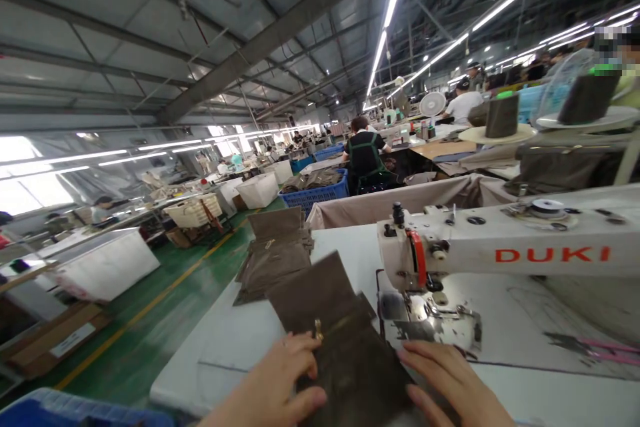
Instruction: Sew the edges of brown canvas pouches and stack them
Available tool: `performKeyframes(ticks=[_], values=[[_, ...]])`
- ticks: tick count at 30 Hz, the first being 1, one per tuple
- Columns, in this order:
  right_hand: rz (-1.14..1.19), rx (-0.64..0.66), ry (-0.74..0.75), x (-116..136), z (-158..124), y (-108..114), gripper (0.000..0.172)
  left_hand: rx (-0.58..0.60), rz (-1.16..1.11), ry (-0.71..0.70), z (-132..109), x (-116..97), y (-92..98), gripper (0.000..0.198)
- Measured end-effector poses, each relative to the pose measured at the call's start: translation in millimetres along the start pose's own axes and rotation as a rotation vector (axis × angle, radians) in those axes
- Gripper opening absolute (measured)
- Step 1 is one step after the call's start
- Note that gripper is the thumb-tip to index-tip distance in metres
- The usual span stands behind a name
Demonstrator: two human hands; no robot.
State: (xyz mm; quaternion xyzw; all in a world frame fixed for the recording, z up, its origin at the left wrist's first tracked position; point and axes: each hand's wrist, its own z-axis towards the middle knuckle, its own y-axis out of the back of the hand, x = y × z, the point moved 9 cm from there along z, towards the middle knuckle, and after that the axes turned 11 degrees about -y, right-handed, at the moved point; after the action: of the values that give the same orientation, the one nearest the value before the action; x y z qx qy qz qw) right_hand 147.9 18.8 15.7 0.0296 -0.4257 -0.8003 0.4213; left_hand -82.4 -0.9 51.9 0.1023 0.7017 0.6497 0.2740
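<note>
Our left hand (267,380) lies curved against the near left edge of a brown panel (345,347), reaching just beside a small brass clasp (318,329). Our right hand (450,377) rests on the panel's right edge, its fingers (425,397) slightly spread. Both hands are partly open, and we cannot tell whether either one pinches the panel. The panel lies on a white table (215,353), just left of a sewing machine (500,247) marked DUKI. A stack of similar panels (273,257) lies beyond it, near the table's far end. Farther off, a co-worker (365,160) in a dark apron is beside a blue crate (314,190).
</note>
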Motion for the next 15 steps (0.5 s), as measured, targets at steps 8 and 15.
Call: performKeyframes(ticks=[8, 15], values=[[0.057, 0.245, -0.056, 31.3, -7.6, -36.2, 0.032, -0.287, -0.116, 0.098, 62.5, -7.2, -36.0, 0.042], [0.225, 0.153, -0.41, -13.6, -27.6, -30.6, 0.027, -0.226, -0.221, 0.043, 86.3, -33.4, -41.6, 0.01]])
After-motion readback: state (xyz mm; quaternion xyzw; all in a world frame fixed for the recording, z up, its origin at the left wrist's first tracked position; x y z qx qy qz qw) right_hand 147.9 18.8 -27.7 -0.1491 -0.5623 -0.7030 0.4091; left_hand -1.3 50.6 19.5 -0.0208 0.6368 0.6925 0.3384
